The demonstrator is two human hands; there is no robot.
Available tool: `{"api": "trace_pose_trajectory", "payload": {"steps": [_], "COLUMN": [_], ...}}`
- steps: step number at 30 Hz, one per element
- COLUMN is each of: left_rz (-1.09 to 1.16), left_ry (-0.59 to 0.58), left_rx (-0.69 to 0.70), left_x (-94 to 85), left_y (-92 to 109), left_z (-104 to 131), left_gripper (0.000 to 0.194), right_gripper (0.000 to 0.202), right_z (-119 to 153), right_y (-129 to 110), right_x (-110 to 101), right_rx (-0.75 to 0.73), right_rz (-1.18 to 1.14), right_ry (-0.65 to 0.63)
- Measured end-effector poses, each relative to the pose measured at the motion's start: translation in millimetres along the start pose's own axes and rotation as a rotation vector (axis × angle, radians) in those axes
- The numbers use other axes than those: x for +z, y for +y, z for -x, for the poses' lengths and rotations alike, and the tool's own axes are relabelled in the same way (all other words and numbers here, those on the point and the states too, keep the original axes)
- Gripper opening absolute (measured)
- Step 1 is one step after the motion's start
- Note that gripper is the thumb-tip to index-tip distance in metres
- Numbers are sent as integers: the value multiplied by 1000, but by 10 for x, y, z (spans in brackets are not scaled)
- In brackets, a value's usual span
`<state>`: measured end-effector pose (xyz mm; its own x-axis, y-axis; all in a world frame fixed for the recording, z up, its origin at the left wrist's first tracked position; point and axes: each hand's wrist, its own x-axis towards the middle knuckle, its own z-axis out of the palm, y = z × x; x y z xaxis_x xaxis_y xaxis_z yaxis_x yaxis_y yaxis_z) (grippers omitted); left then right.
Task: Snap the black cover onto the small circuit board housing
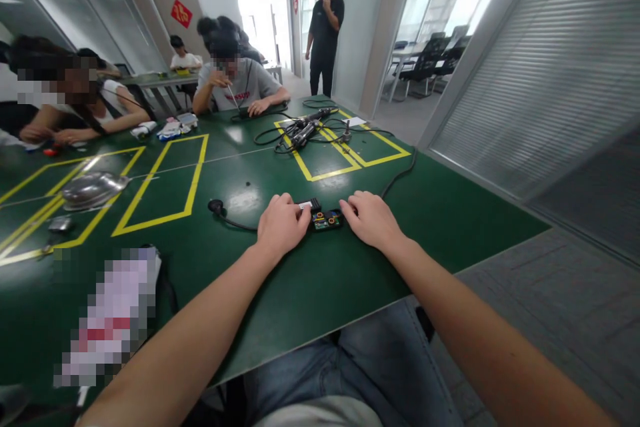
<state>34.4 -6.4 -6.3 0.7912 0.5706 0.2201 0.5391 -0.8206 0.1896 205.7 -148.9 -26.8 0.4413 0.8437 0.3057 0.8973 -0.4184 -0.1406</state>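
Note:
On the green table in front of me lies an opened black power adapter (327,220), its circuit board and round copper-coloured coils showing. My left hand (283,227) is closed at its left side, fingers curled on a black cover piece (314,203) with a white label. From under that hand a black cord runs left to a plug (216,207). My right hand (373,219) is at the adapter's right end, with fingers curled and thumb pointing left. What its fingers grip is hidden. Another black cord (400,173) leads away behind it.
Black tools with tangled cords (303,132) lie inside yellow tape outlines (333,175) farther back. To the left are a shiny metal piece (93,188) and a pixelated pale package (115,307). Co-workers sit across the table; a person in black (326,27) stands beyond it.

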Motion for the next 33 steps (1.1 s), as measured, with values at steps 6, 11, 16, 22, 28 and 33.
{"api": "trace_pose_trajectory", "payload": {"steps": [6,11,16,22,28,33], "left_rz": [-58,-29,48,23,49,214], "left_ry": [-37,0,63,16,72,173], "left_rx": [28,60,79,60,52,5], "left_x": [-10,22,60,44,31,98], "left_y": [-9,-41,-95,-88,-63,-136], "left_z": [2,0,-16,-22,15,-50], "left_gripper": [52,52,54,53,39,31], "right_gripper": [46,47,46,45,46,38], "right_z": [-57,-56,-25,-30,-73,-80], "right_y": [0,-7,-7,-33,-22,-5], "right_x": [-27,-36,-24,-40,-25,-10], "right_rx": [33,40,31,51,59,85], "right_rz": [-41,-56,-66,-66,-124,-166], "right_ry": [-119,-118,-44,-45,-79,-64]}}
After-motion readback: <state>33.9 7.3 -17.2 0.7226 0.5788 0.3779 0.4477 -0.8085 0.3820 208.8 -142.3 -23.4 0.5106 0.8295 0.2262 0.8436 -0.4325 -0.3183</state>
